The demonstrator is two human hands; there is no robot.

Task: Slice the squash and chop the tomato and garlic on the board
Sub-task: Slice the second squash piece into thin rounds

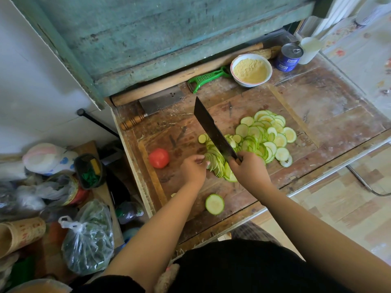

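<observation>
Here the right hand [246, 167] has its grip closed round the handle of a dark cleaver [213, 132], blade angled up and away over the board [243, 106]; the left hand [193, 168], fingers curled, presses a fanned stack of squash slices [215, 160] just beside the blade; more slices [266, 132] lie heaped to the right; one round [214, 204] sits apart near the bench [338, 98] edge; the tomato [159, 157] rests whole at the left; I cannot make out any garlic.
</observation>
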